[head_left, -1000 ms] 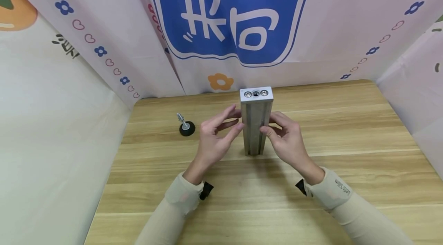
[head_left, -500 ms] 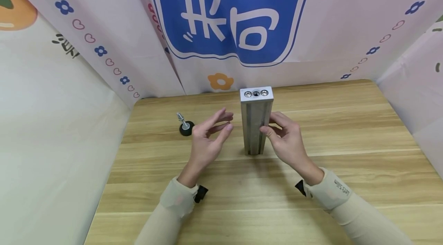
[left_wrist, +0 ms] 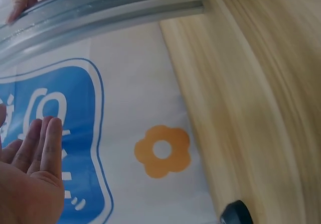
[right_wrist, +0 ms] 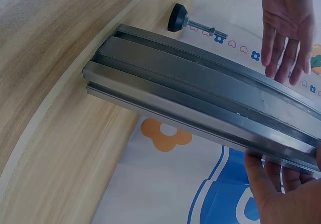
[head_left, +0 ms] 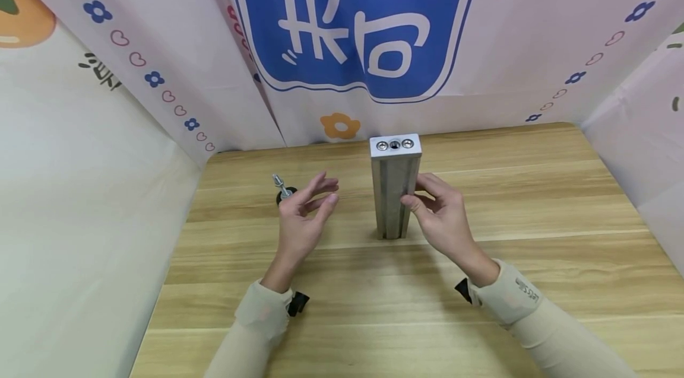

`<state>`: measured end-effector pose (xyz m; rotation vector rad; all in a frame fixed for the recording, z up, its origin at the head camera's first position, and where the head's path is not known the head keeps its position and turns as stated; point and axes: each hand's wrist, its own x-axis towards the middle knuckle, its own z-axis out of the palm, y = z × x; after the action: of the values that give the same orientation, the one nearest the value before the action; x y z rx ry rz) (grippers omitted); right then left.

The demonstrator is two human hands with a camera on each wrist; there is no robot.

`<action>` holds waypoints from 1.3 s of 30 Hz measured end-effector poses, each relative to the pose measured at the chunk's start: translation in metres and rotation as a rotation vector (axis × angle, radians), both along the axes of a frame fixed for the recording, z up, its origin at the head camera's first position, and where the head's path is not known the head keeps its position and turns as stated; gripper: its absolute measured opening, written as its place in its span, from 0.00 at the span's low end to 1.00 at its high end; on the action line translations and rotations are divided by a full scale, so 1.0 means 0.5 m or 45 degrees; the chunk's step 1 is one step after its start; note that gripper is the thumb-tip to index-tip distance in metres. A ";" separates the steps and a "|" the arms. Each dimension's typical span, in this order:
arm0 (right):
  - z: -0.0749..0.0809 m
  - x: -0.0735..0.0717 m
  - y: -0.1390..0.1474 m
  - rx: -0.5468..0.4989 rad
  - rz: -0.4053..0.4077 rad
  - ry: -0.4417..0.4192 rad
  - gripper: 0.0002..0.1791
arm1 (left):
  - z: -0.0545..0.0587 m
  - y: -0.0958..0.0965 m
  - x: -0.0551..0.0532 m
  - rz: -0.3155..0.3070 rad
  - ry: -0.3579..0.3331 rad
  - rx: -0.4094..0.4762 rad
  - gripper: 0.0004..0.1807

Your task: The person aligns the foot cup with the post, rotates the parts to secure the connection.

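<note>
Right hand (head_left: 440,209) grips the metal profile (head_left: 392,188), upright on the wooden tabletop (head_left: 374,324) between both hands. Left hand (head_left: 300,218) relaxed, holding nothing; levelling foot (head_left: 285,192) just beyond it. Step, as judged: steadying the profile; next move seems to call for a left-hand pinch on the foot.

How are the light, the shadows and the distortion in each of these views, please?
Head view: bright, with a soft shadow on the table near the upright metal column; left wrist view: dimmer, the column looks bowed, probably by lens distortion; right wrist view: also dim, pale sheen streaks running along the column.
</note>
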<state>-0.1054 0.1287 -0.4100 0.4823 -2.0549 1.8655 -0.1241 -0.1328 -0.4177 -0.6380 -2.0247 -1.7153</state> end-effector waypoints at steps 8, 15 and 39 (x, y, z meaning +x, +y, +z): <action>-0.001 0.000 -0.001 -0.008 0.002 0.004 0.19 | -0.016 -0.036 -0.001 0.084 -0.058 0.028 0.25; 0.000 0.000 -0.001 -0.009 0.005 -0.003 0.19 | -0.026 -0.077 -0.003 0.201 -0.092 0.080 0.25; -0.001 0.001 -0.003 -0.006 -0.005 -0.004 0.19 | -0.061 -0.179 -0.016 0.580 -0.306 0.167 0.30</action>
<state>-0.1051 0.1272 -0.4105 0.4737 -2.0517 1.8694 -0.1323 -0.2221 -0.4484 0.0785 -1.9910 -1.6803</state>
